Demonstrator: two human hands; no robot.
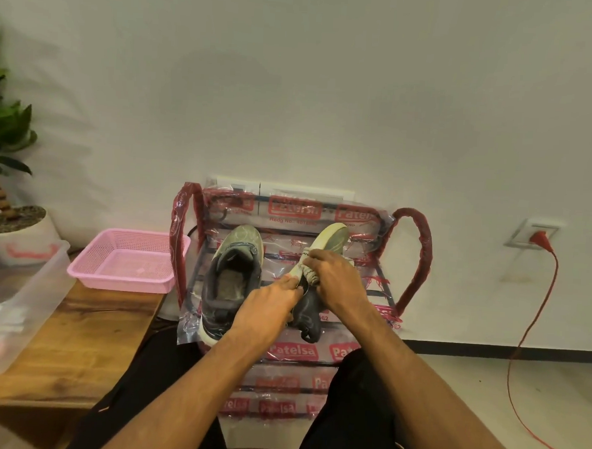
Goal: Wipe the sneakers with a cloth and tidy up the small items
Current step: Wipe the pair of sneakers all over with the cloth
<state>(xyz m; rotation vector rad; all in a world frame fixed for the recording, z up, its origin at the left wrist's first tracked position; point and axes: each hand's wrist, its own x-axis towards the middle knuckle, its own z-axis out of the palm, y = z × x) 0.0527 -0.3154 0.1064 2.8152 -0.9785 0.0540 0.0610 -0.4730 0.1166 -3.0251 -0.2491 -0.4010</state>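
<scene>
Now the right hand (336, 278) is holding a cloth (308, 273), fingers (316, 259) curling round it, on the tilted sneaker (333, 236). The left hand (269, 305) is pinching its edge.

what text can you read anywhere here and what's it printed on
"Patelsa": red label on the rack's plastic wrap, repeated across it, some copies cut off.
"Regd No.": below the back label; the digits after it are too blurred.
Nothing readable on the sneakers, pink basket or clear tub.

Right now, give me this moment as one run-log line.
step: wiping | right hand: grips cloth on tilted sneaker | left hand: holds tilted sneaker | other sneaker: upright on rack
</scene>
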